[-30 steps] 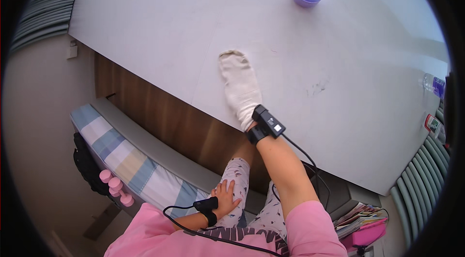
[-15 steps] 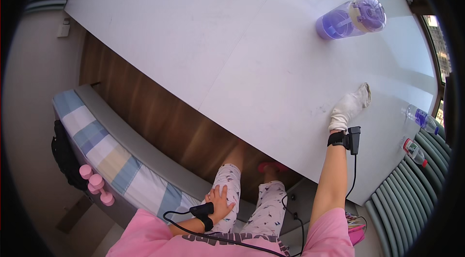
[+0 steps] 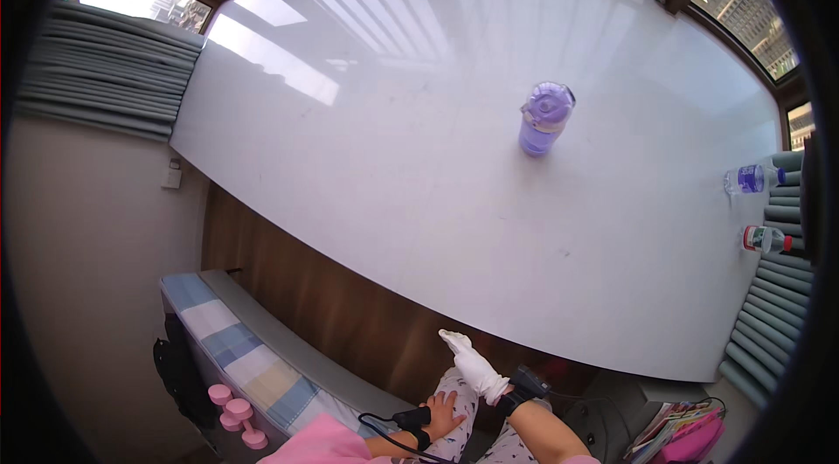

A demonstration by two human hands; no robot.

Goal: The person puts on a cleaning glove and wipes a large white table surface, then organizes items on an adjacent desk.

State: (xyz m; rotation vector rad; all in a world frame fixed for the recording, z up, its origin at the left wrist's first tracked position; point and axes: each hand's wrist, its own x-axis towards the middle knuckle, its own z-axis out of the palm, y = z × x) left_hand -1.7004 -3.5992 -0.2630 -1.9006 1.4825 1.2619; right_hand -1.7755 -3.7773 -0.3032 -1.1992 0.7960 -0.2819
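Note:
My left hand (image 3: pixel 447 416) rests flat on my thigh, bare, its fingers spread. Close by it, just above my knee, is my right hand (image 3: pixel 476 372), wrapped in a white cloth covering that looks like a sock or glove; its fingers are hidden inside, so their pose cannot be made out. Beyond both hands, a purple translucent drinking bottle (image 3: pixel 544 121) with a purple lid stands upright on the white tabletop (image 3: pixel 384 202), touched by neither hand.
Two clear plastic bottles, one with a blue cap (image 3: pixel 750 179) and one with a red cap (image 3: pixel 764 239), lie at the right edge beside grey-green curtains (image 3: pixel 762 324). A checked bed (image 3: pixel 253 363) with pink dumbbells (image 3: pixel 236 416) is at left. Magazines (image 3: pixel 657 429) stand lower right.
My right hand has drawn back from above the tabletop to near my knee. My left hand stays on my thigh. The view has shifted, showing more of the table and windows.

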